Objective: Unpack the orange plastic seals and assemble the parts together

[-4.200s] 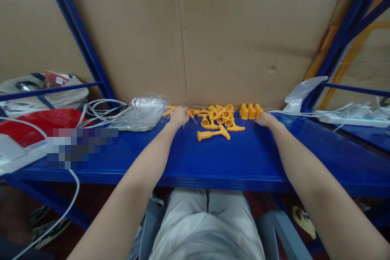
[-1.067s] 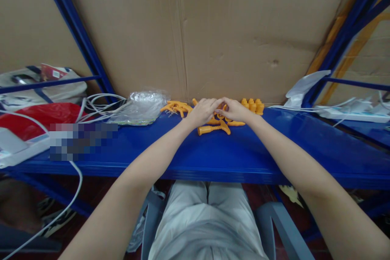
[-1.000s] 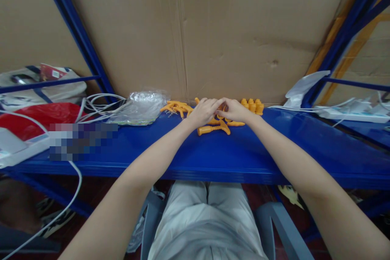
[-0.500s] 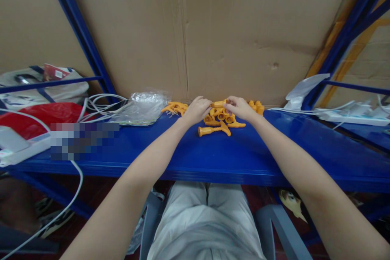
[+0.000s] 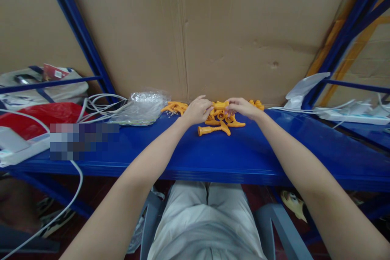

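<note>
Between my two hands is a yellow-orange plastic handle piece (image 5: 219, 105), held level above the blue shelf. My left hand (image 5: 198, 110) is closed on its left end, and my right hand (image 5: 241, 107) pinches the right end. Part of the piece is hidden by my fingers. Just below lies a heap of similar orange parts (image 5: 220, 116), several with round open ends. Nearest to me rests an orange T-shaped handle (image 5: 215, 130), its round socket end to the left. More orange pieces (image 5: 175, 107) lie left of my left hand, with small metal bits (image 5: 171, 112) among them.
A clear plastic bag (image 5: 143, 107) and white cables (image 5: 102, 99) lie left on the blue shelf (image 5: 213, 162). Behind stands a cardboard wall (image 5: 243, 40). Orange parts (image 5: 257, 105) sit behind my right wrist. A power strip (image 5: 353, 115) is at right.
My right hand's fingers have shifted their grip on the orange piece, and the piece has turned or dipped slightly. My left hand has barely moved.
</note>
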### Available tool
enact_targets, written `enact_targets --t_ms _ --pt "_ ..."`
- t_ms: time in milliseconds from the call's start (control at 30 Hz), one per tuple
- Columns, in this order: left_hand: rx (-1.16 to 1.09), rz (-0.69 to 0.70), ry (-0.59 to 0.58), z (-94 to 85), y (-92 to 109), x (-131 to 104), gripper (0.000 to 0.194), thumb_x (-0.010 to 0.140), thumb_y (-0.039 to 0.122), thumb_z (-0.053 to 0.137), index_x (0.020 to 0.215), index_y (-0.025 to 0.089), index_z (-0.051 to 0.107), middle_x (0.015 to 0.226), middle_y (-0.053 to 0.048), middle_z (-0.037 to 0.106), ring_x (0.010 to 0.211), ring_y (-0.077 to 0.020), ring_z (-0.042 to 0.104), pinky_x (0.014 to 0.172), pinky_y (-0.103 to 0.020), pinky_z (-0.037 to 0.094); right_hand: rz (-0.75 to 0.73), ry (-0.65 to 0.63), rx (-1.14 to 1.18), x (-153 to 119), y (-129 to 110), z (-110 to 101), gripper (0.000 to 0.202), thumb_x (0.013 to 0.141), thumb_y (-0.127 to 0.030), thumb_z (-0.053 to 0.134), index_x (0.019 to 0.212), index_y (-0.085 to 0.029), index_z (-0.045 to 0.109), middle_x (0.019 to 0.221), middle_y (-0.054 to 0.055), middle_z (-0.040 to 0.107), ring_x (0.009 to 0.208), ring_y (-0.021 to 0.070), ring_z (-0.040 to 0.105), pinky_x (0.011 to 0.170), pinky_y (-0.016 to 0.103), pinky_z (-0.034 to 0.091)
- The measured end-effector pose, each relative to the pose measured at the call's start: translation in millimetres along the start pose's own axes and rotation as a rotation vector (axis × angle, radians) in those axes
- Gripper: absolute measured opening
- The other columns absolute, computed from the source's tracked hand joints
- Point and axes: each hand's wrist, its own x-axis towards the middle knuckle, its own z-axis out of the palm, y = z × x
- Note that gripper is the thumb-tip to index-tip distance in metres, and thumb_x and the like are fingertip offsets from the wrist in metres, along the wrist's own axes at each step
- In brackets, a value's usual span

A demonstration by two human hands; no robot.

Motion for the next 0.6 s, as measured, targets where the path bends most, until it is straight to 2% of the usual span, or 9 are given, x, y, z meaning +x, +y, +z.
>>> enact_targets --t_ms 33,167,300,400,500,600 --pt "-0.006 -0.002 -0.013 -1.1 1 1 0.029 0.096 0.025 0.042 0.092 0.018 0.070 0.088 -0.009 0.075 0.090 -0.0228 0.070 0.107 -0.051 0.047 -0.004 -0.004 -0.012 1 2 0 0.002 0.082 -0.020 0.061 0.082 -0.020 0.063 0.078 0.005 0.075 0.067 0.0166 0.069 0.064 0.028 0.057" --pt "-0.022 -0.018 -0.094 -6.3 5 3 0.032 0.094 0.029 0.042 0.085 0.016 0.070 0.086 -0.012 0.075 0.084 -0.0244 0.069 0.092 -0.045 0.050 -0.040 0.010 -0.145 4 9 2 0.011 0.079 -0.019 0.065 0.091 -0.020 0.065 0.084 0.003 0.075 0.071 0.0171 0.069 0.067 0.029 0.056" --pt "-0.025 -0.049 -0.159 -8.3 6 3 0.031 0.093 0.028 0.043 0.082 0.016 0.069 0.084 -0.012 0.074 0.081 -0.0238 0.069 0.086 -0.041 0.048 -0.136 0.073 -0.521 4 7 8 0.013 0.081 -0.025 0.067 0.092 -0.018 0.065 0.089 0.006 0.074 0.080 0.0198 0.068 0.072 0.030 0.052" --pt "-0.033 -0.062 -0.142 -7.0 5 3 0.029 0.092 0.028 0.043 0.082 0.016 0.068 0.082 -0.011 0.074 0.078 -0.0226 0.068 0.083 -0.039 0.048 -0.151 0.106 -0.764 2 5 9 0.018 0.085 -0.029 0.066 0.098 -0.017 0.066 0.093 0.010 0.073 0.085 0.0226 0.068 0.075 0.031 0.050" --pt "-0.032 -0.058 -0.121 -5.6 4 2 0.028 0.092 0.027 0.044 0.081 0.017 0.067 0.080 -0.009 0.074 0.077 -0.0217 0.068 0.082 -0.038 0.047 -0.197 0.117 -0.845 2 7 9 0.031 0.088 -0.035 0.065 0.112 -0.016 0.067 0.107 0.013 0.074 0.098 0.0265 0.069 0.083 0.035 0.051" --pt "-0.007 -0.066 -0.149 -4.8 5 2 0.028 0.092 0.026 0.044 0.080 0.017 0.067 0.079 -0.010 0.074 0.077 -0.0225 0.068 0.083 -0.039 0.047 -0.267 0.123 -0.861 2 8 11 0.043 0.091 -0.041 0.064 0.127 -0.016 0.064 0.125 0.017 0.070 0.115 0.0308 0.065 0.094 0.041 0.050"
